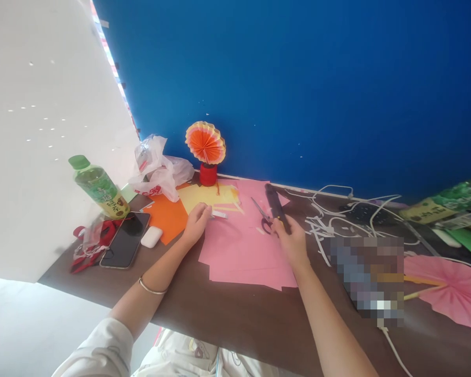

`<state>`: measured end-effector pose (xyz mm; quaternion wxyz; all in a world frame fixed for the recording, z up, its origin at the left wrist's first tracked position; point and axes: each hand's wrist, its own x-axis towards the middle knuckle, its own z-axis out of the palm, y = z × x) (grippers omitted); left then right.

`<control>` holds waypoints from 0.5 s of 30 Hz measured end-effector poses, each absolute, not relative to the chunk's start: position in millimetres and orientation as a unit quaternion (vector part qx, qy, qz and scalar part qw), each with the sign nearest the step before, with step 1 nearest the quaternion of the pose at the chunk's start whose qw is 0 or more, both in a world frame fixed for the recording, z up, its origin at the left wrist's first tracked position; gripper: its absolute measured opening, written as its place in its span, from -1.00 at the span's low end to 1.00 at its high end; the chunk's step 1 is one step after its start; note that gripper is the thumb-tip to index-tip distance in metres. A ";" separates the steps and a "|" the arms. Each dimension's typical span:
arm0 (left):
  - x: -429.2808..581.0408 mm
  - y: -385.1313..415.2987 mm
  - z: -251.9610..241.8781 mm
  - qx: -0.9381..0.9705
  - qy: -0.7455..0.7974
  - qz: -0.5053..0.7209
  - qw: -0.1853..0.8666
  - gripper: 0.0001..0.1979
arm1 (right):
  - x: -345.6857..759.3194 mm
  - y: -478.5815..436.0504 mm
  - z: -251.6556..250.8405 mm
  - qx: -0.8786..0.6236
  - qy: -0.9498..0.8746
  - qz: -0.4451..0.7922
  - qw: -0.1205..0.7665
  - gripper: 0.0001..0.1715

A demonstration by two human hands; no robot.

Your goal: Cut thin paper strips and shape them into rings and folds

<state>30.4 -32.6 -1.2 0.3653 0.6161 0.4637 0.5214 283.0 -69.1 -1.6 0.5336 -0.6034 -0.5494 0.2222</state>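
And my left hand pinches a white piece mid-frame; my right hand, right of centre, grips a black tool. Scissors held too? Can't tell. I'd steady that piece, points angled away.

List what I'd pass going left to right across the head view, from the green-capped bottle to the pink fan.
Green-capped bottle, white case, white strip, scissors, black tool, pink fan.
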 end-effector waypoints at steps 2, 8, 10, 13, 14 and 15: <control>26.1 -29.8 -1.0 0.599 0.459 0.535 0.380 -0.61 | 267.7 -74.6 3.8 -0.608 -0.566 0.244 0.501 -0.57; 17.7 -16.4 -11.7 0.554 0.444 0.568 0.416 -0.61 | 242.4 -85.5 7.2 -0.593 -0.614 0.231 0.467 -0.62; 16.6 -12.6 -15.8 0.542 0.446 0.573 0.424 -0.61 | 239.7 -87.6 6.7 -0.591 -0.623 0.211 0.467 -0.65; 15.1 -9.4 -18.7 0.535 0.452 0.574 0.424 -0.61 | 236.7 -90.7 8.0 -0.582 -0.634 0.200 0.469 -0.70; 14.6 -8.9 -18.7 0.535 0.453 0.574 0.423 -0.61 | 235.6 -91.7 8.8 -0.578 -0.638 0.197 0.469 -0.71; 14.0 -8.7 -18.3 0.537 0.452 0.574 0.422 -0.62 | 234.4 -92.7 9.6 -0.574 -0.642 0.194 0.469 -0.72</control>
